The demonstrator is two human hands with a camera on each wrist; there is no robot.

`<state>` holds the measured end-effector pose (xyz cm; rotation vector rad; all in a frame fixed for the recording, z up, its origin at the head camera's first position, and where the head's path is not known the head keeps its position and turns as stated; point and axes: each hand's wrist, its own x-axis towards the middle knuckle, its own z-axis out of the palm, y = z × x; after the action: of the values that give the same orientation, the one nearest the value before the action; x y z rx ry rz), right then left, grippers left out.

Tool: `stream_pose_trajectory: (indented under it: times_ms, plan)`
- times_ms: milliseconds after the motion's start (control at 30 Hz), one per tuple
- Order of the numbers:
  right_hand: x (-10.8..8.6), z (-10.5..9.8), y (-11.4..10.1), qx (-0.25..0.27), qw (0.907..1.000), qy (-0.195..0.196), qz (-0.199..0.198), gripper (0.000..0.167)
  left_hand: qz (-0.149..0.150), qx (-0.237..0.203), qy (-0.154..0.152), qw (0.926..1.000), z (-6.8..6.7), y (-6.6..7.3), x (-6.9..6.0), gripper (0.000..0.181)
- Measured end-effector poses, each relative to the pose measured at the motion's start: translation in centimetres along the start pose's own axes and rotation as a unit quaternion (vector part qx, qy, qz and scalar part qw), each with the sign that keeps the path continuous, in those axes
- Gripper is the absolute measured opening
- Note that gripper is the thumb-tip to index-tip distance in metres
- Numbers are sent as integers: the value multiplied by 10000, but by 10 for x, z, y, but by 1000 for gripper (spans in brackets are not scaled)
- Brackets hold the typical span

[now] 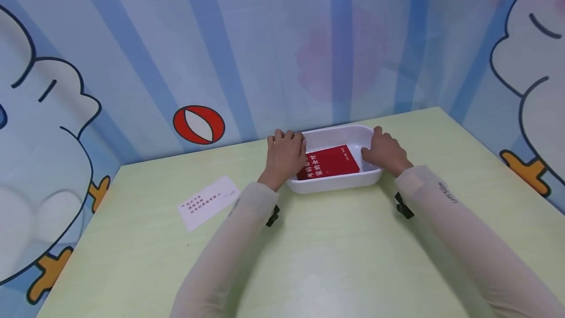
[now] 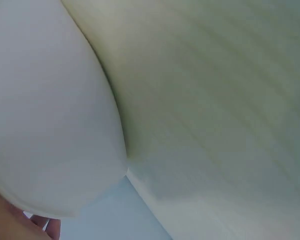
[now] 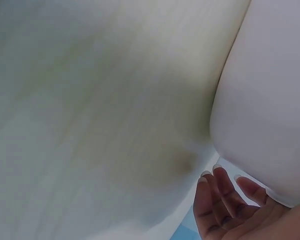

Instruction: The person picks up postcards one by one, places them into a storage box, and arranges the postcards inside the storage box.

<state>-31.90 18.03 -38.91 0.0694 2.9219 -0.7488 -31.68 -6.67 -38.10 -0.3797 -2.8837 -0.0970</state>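
A white plastic tray (image 1: 335, 184) with rounded corners stands near the back edge of the table. Inside it lies a red card (image 1: 333, 161) with white lettering, its left part hidden behind my left hand (image 1: 284, 157). That hand grips the tray's left end at the rim. My right hand (image 1: 388, 152) holds the opposite end, with the thumb over the rim on the inner side. In the right wrist view, the fingers (image 3: 225, 192) bend beside the outer wall of the tray (image 3: 265, 100). The left wrist view shows only part of the left hand (image 2: 15, 220) below the tray's side (image 2: 55, 110).
A white card (image 1: 209, 202) with dark printed lines lies on the pale green table (image 1: 326, 254), left of the left forearm. Behind the table and on both sides hang blue striped walls (image 1: 273, 53) with cartoon figures. Black straps (image 1: 403, 206) show at the wrists.
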Motion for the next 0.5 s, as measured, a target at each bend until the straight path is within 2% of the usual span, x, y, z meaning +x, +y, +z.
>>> stream_pose_trajectory:
  times_ms: [267,500]
  plan:
    - [4,1,1,257,9996,92,-10,70,62,-483,107,9988,-14,-9,-2,32]
    - [5,1,4,368,9993,33,-11,70,-25,-682,31,9977,-15,-21,-3,33]
